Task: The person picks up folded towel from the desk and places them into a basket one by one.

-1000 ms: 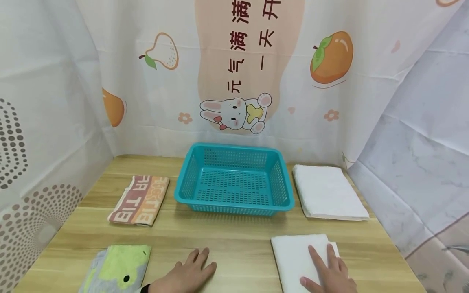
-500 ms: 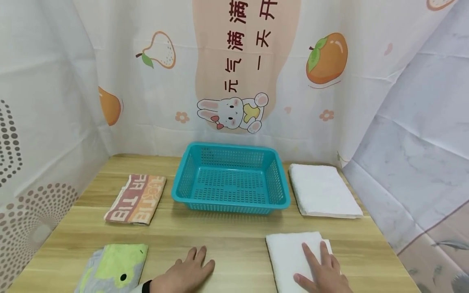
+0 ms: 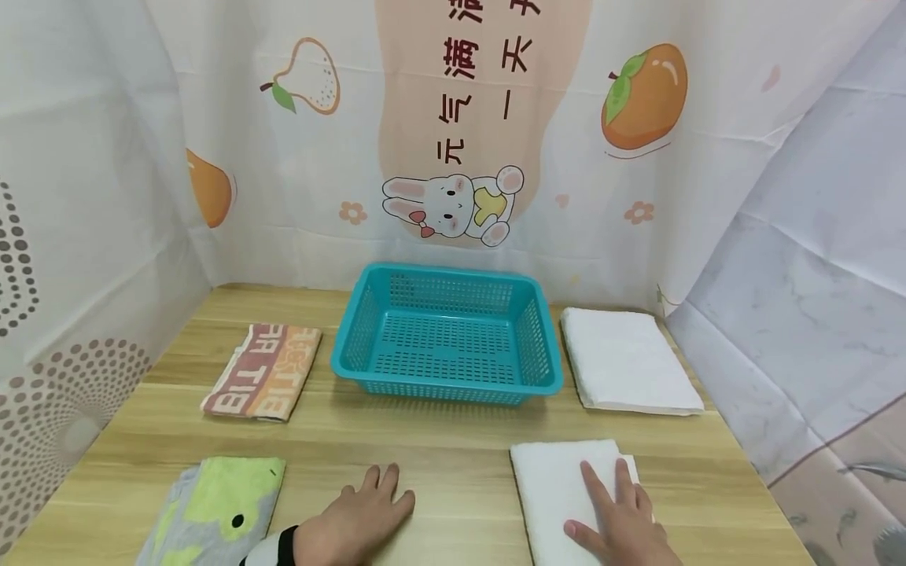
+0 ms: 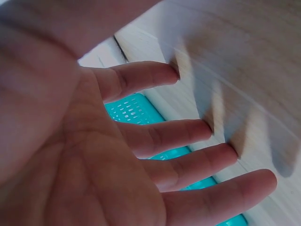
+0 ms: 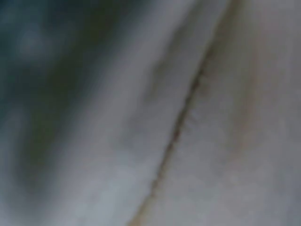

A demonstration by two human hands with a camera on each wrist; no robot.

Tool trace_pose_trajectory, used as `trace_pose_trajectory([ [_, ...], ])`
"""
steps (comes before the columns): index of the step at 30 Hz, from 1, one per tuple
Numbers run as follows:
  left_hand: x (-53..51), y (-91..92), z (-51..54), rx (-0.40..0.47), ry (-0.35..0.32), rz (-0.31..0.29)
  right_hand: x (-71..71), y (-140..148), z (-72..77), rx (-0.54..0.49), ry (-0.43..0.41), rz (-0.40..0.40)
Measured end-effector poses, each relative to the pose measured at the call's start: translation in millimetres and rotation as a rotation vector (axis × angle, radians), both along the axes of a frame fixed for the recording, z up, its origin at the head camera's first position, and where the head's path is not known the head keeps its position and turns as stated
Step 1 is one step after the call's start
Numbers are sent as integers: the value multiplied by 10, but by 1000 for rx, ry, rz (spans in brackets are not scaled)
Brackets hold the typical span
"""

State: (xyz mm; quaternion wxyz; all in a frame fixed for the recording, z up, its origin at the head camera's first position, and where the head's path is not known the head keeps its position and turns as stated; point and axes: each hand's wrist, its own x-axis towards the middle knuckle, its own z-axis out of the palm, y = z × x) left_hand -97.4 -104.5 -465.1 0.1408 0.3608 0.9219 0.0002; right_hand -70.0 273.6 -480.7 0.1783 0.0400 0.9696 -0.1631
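In the head view my left hand (image 3: pixel 356 515) rests on the wooden table with its fingers spread, right of a folded green and grey cloth (image 3: pixel 225 503). The left wrist view shows that palm (image 4: pixel 94 155), fingertips touching the table top, with the teal basket (image 4: pixel 136 109) beyond. My right hand (image 3: pixel 623 519) lies spread on a folded white towel (image 3: pixel 548 483) at the front right. The right wrist view is blurred; pale fabric (image 5: pixel 225 188) fills much of it, and no fingers can be made out.
A teal basket (image 3: pixel 446 393) stands at the back middle, nothing in it. Left of it lies a folded orange and maroon cloth (image 3: pixel 263 371); to its right, another folded white towel (image 3: pixel 630 362). Printed curtains (image 3: pixel 297 173) hang behind and at both sides of the table (image 3: pixel 425 440).
The head view has shifted slightly. Both hands keep their places on the table and on the towel, and the cloths and basket have not moved.
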Motion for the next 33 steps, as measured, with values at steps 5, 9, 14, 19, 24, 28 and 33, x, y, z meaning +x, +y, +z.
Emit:
trace_pose_trajectory([
  [5, 7, 10, -3, -7, 54, -24, 14, -5, -16, -8, -1, -1],
  [9, 22, 17, -29, 19, 75, -13, 32, -28, -36, -12, 9, 7],
  [14, 26, 20, -26, 29, 73, 0, 6, -58, -32, -6, 20, 13],
  [19, 24, 32, -2, 6, 97, -39, -16, -60, -34, 13, 4, -2],
  [24, 24, 45, -8, -5, 96, -31, -34, -51, -45, 33, -28, -7],
  [28, 23, 50, -19, 17, 76, 2, -33, -67, -42, 29, -35, -9],
  [33, 21, 50, -20, 34, 74, 18, -35, -106, -24, 6, -29, -1],
])
